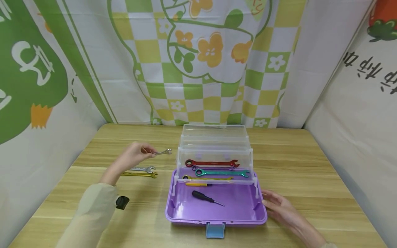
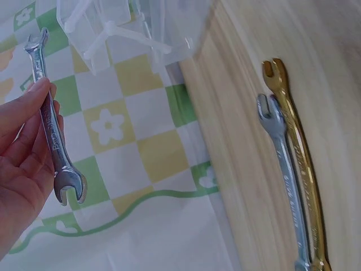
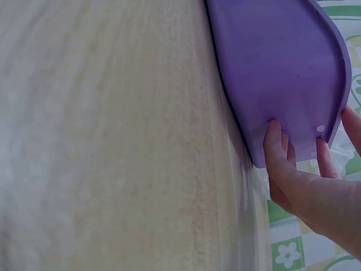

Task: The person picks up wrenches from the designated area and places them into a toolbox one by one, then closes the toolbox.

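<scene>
My left hand holds a silver open-end wrench by its shank, raised over the table left of the purple toolbox. Below that hand, another silver wrench lies alongside a gold wrench. With its fingers fairly straight, my right hand touches the toolbox's right side, the thumb near the rim. Inside the box are a black-handled screwdriver and a yellow-handled tool, partly hidden. Red, teal and yellow wrenches lie behind these, around the clear tray section.
The toolbox's clear tiered part stands raised at its back. A blue latch hangs at the front. Patterned cloth hangs behind the wooden table. A small black object sits by the left sleeve.
</scene>
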Tool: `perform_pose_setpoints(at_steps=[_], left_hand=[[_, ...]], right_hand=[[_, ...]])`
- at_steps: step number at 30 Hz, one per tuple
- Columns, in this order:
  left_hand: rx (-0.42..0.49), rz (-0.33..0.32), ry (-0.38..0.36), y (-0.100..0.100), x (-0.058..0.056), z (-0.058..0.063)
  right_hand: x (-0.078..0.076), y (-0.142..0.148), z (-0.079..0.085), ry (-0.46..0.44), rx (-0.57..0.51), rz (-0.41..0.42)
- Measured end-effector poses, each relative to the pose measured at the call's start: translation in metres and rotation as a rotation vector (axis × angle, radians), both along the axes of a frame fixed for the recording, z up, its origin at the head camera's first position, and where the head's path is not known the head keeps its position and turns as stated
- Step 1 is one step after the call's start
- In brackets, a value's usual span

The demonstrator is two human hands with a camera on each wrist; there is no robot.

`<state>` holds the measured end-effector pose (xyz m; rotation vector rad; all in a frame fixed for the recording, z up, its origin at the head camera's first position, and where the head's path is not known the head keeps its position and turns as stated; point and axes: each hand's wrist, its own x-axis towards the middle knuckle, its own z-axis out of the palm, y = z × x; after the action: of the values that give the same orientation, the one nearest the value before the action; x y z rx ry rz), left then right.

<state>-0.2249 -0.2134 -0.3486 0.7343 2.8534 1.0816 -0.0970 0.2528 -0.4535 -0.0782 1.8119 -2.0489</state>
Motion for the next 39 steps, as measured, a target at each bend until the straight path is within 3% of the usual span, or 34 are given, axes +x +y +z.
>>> perform_pose_setpoints(at_steps=[24,39], left_hand=[[0.042,-0.157,0.075,0.071,-0.033,0.026],[-0.073,-0.243,0.059,0.115,-0.051,0.039]], right_hand=[[-0.002,-0.002,0.001,0.005,0.031,-0.007],[-0.001,0.001,0.0,0.01,0.014,0.008]])
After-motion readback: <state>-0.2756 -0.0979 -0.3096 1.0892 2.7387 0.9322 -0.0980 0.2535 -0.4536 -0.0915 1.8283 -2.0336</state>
